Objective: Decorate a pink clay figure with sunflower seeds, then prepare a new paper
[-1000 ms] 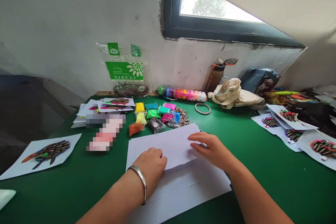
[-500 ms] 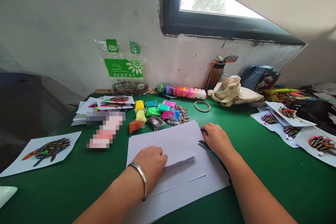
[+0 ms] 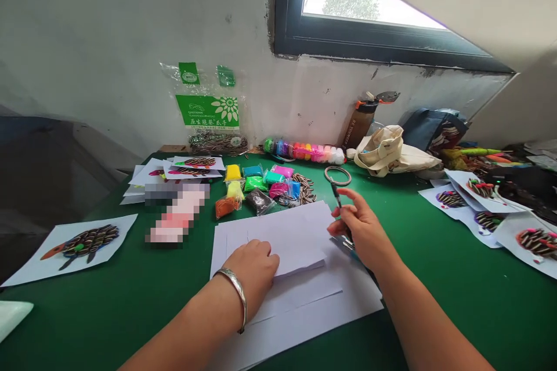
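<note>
My left hand [image 3: 255,266], with a silver bangle at the wrist, presses its curled fingers on a folded white sheet of paper [image 3: 296,249]. Larger white sheets [image 3: 322,319] lie beneath it. At the right edge of the paper, my right hand [image 3: 359,223] holds a dark pen [image 3: 336,194] upright between thumb and fingers. Under that hand lies a bladed tool that looks like scissors [image 3: 343,242], mostly covered by the fingers.
Small bags of coloured clay [image 3: 256,184] and sunflower seeds [image 3: 304,188] lie behind the paper. Seed pictures sit at left [image 3: 87,246] and right [image 3: 537,237]. Along the wall stand a seed bag [image 3: 213,110], a bottle [image 3: 361,122] and a cloth bag [image 3: 387,151]. A ring [image 3: 337,175] lies near the pen.
My right hand has lifted and turned, and the pen now stands up between its fingers. The left hand keeps its place on the paper. The view has shifted slightly.
</note>
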A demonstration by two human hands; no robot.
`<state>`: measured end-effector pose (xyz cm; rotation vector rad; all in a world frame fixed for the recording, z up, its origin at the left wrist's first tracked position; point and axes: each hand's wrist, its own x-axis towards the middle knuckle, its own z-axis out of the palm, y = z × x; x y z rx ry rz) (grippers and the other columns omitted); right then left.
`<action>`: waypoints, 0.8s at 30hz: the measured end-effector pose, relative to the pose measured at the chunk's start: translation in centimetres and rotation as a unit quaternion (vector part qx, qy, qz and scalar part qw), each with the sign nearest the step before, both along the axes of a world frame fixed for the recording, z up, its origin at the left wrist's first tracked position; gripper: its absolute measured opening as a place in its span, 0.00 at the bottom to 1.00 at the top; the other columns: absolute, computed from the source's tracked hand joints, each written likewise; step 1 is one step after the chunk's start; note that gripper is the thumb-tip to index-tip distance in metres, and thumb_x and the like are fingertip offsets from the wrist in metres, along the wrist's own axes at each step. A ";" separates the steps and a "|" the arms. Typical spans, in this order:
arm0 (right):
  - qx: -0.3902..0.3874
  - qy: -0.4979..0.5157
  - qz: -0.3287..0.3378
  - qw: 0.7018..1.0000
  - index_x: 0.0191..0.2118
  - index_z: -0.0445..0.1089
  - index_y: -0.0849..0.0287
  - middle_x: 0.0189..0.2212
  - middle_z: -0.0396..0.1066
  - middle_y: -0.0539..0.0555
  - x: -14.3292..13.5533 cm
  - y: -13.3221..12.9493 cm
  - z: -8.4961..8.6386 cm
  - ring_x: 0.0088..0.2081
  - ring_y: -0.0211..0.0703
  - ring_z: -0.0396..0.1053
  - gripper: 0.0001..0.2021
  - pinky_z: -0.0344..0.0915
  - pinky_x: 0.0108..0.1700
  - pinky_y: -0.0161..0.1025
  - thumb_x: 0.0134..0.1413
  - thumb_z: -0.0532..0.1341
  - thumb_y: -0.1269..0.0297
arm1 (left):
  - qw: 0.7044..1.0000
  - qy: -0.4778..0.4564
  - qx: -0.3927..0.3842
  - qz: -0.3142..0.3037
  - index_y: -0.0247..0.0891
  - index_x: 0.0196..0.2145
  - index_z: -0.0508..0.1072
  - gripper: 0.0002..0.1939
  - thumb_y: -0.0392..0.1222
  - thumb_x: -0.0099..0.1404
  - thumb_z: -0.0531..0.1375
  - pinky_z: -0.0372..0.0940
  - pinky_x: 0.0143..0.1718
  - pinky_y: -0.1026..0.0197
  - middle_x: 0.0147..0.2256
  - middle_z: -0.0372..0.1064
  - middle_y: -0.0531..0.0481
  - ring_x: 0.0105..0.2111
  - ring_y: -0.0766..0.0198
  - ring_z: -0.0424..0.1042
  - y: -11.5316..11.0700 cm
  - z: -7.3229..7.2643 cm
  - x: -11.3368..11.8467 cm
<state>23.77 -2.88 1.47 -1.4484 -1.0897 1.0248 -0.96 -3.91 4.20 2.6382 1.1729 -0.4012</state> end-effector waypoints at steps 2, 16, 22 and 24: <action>-0.037 0.067 0.081 0.994 0.46 0.67 0.54 0.36 0.66 0.51 -1.1 -0.4 0.2 0.31 0.40 0.73 0.18 0.69 0.35 0.40 0.50 0.58 0.54 | 1.000 -0.001 -0.003 -0.006 0.37 0.37 0.71 0.09 0.31 0.58 0.57 0.66 0.41 0.53 0.40 0.68 0.41 0.43 0.51 0.68 0.1 -0.2 -0.1; -0.022 -0.207 0.109 0.972 0.40 0.72 0.59 0.26 0.70 0.50 -2.1 0.2 -1.6 0.27 0.40 0.66 0.15 0.63 0.31 0.38 0.49 0.58 0.58 | 0.998 -0.031 -0.062 0.010 0.41 0.42 0.71 0.14 0.38 0.57 0.62 0.64 0.46 0.52 0.46 0.66 0.43 0.48 0.51 0.65 0.5 0.8 -0.8; -0.029 -0.033 0.109 0.993 0.50 0.70 0.59 0.44 0.72 0.58 -2.3 0.2 -0.5 0.45 0.48 0.70 0.21 0.66 0.44 0.43 0.52 0.57 0.55 | 0.997 -0.030 -0.070 0.006 0.42 0.43 0.72 0.15 0.39 0.56 0.63 0.64 0.45 0.53 0.46 0.66 0.43 0.48 0.52 0.66 0.6 0.9 -0.9; -0.024 0.019 0.103 0.994 0.50 0.69 0.60 0.45 0.72 0.59 -2.3 0.2 -0.4 0.47 0.49 0.69 0.20 0.66 0.46 0.43 0.53 0.55 0.59 | 0.996 -0.043 -0.077 0.007 0.42 0.41 0.73 0.14 0.45 0.57 0.64 0.63 0.45 0.53 0.46 0.66 0.44 0.47 0.52 0.66 0.6 0.9 -1.1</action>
